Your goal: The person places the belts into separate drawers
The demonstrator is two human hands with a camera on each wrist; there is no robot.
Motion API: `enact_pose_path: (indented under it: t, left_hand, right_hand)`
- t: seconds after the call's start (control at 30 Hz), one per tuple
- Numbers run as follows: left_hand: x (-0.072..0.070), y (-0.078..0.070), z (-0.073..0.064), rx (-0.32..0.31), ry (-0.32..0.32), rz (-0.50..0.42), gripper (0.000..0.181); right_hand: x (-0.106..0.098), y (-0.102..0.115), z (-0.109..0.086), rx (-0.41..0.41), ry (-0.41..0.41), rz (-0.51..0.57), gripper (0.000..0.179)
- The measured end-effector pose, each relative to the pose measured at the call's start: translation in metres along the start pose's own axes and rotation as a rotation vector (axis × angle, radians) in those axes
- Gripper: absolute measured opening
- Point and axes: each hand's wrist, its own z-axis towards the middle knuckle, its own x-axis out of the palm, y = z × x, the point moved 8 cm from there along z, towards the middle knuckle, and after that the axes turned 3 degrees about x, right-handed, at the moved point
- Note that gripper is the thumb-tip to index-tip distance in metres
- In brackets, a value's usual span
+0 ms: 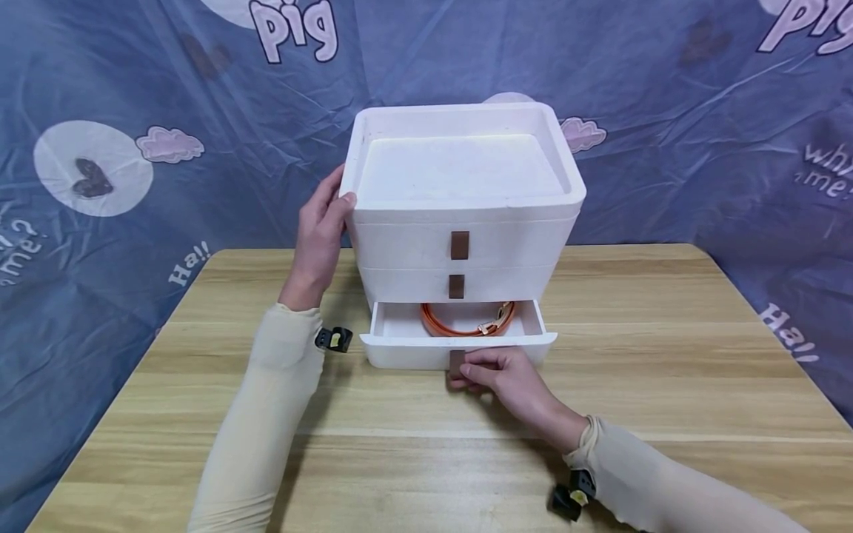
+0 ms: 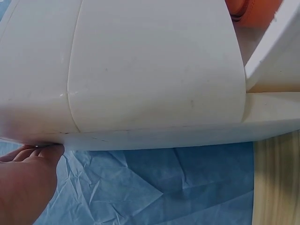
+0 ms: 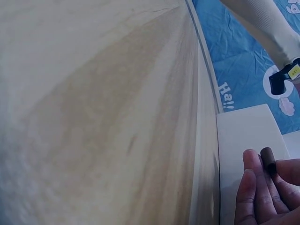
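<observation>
A white drawer unit (image 1: pixel 466 166) with a recessed top stands on the table. Its bottom drawer (image 1: pixel 400 352) is pulled out, showing a coiled orange strap (image 1: pixel 436 323) with metal clasps inside. At the front of that drawer, my right hand (image 1: pixel 509 377) pinches the brown pull tab (image 3: pixel 268 159) between thumb and fingers. My left hand (image 1: pixel 318 233) presses against the unit's left side near the top, its thumb at the front corner. In the left wrist view, the left hand (image 2: pixel 30 180) lies along the lower edge of the white side wall.
Two upper drawers, with brown tabs (image 1: pixel 460 245), are closed. The wooden table (image 1: pixel 666 355) extends around the unit, and a blue printed cloth (image 1: pixel 426 52) hangs behind it. Black devices (image 1: pixel 335 340) are worn on both wrists.
</observation>
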Motion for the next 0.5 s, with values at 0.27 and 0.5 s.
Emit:
enact_pose_path:
  t: [0.27, 0.5]
  left_hand:
    - [0.0011, 0.002, -0.0025, -0.017, 0.005, 0.037, 0.054]
    - [0.0008, 0.0001, -0.0003, -0.012, 0.001, 0.044, 0.054]
  right_hand:
    - [-0.0004, -0.0035, -0.0003, 0.021, -0.002, 0.023, 0.022]
    - [-0.0021, 0.0, 0.003, 0.0, 0.0, 0.021, 0.022]
